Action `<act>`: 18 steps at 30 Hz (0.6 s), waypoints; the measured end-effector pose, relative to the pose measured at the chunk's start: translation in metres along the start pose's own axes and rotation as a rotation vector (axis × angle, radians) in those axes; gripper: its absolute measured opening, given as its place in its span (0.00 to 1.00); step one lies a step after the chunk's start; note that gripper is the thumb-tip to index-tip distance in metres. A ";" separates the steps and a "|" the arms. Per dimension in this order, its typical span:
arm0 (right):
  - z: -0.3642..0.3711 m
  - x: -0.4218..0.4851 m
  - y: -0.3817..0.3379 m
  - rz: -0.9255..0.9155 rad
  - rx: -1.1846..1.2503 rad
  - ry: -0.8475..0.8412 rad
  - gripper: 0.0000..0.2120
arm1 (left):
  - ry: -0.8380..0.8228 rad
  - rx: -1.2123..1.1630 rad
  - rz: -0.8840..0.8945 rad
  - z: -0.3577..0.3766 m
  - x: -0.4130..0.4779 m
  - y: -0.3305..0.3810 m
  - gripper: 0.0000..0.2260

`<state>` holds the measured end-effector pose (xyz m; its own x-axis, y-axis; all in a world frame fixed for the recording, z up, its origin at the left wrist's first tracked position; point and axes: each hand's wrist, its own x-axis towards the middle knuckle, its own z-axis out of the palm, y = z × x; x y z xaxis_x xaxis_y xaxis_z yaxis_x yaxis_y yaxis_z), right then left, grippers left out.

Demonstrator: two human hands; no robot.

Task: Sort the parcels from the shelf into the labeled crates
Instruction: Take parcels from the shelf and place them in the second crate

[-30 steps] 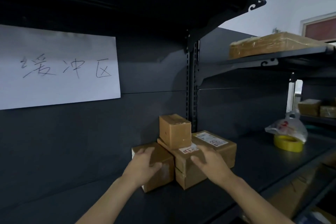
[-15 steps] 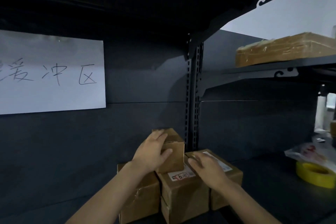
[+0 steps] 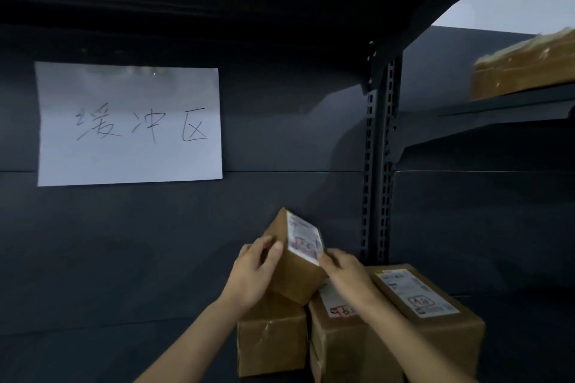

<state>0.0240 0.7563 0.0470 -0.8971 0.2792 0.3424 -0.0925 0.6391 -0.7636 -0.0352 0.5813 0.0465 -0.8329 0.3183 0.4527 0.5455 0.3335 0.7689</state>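
Shelf (image 3: 77, 351) fills my view, dark, with a handwritten sign (image 3: 129, 124) on its back panel. No crate shows anywhere, so I can say nothing of what any crate holds.

Three parcels stand on the shelf, pressed together: right box (image 3: 435, 329), mid box (image 3: 336, 339) and left box (image 3: 270, 342). The first two carry labels on top. Another wrapped parcel (image 3: 522, 68) lies on the higher shelf at right.

Just above that group I hold the small parcel (image 3: 292, 274), tilted on a corner. Whether its low corner touches the left box I cannot tell. Left grip (image 3: 252, 274) is clamped on its plain brown side, fingers and thumb curled round it. Right grip (image 3: 345, 274) pinches its lower right edge. Its label (image 3: 303, 238) faces up and toward me.

I judge this the pick-and-read step, with most of the sorting undone. The print is too blurred for me to read. Next I would steady the parcel, read its mark, then turn from the shelf to find the matching crate.
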 end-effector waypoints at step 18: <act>0.126 -0.032 -0.073 -0.260 0.288 -0.070 0.18 | 0.291 -0.223 -0.137 -0.102 -0.068 -0.059 0.18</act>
<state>0.0048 0.6107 0.0226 -0.8543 0.0785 0.5138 -0.4290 0.4519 -0.7822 -0.0200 0.4497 0.0159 -0.9056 0.0089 0.4240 0.4207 0.1446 0.8956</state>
